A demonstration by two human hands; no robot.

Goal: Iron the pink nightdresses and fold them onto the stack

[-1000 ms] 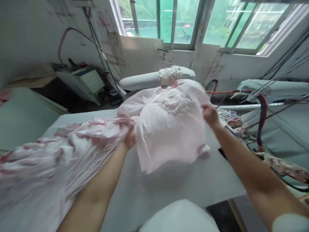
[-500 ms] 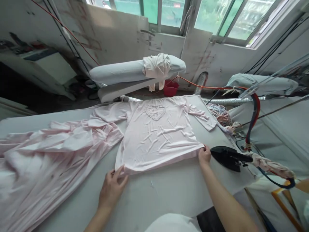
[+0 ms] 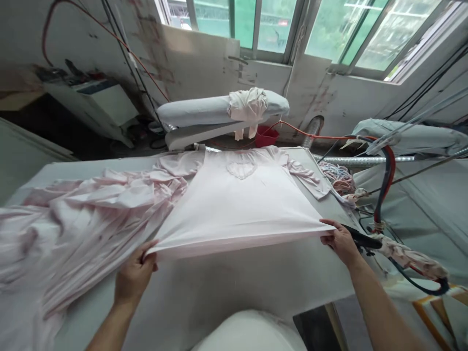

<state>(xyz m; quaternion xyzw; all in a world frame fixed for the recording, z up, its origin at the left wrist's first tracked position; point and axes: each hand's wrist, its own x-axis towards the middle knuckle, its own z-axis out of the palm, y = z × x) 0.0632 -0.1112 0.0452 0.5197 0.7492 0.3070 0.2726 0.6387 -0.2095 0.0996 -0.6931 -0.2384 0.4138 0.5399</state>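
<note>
A pale pink shirt [image 3: 241, 204] is stretched between my hands over the white table [image 3: 234, 287], its bottom edge toward me and its neck opening at the far side. My left hand [image 3: 134, 273] pinches the left bottom corner. The right bottom corner is held by my right hand [image 3: 340, 241], which partly hides a black iron [image 3: 360, 237] behind it. The shirt's body looks taut and smooth, while its sleeve [image 3: 309, 178] on the right lies crumpled.
More pink garments [image 3: 98, 214] are heaped at the left. Beyond the table stands a padded narrow board [image 3: 197, 111] with a cloth bundle [image 3: 250, 105] on it. A red bucket [image 3: 266, 136] is behind. A wrapped hose [image 3: 409, 253] runs right from the iron.
Both my hands have moved apart, pulling the hem wider, and the creases in the shirt's front have flattened. The left hand now grips the corner. The right hand now covers much of the iron.
</note>
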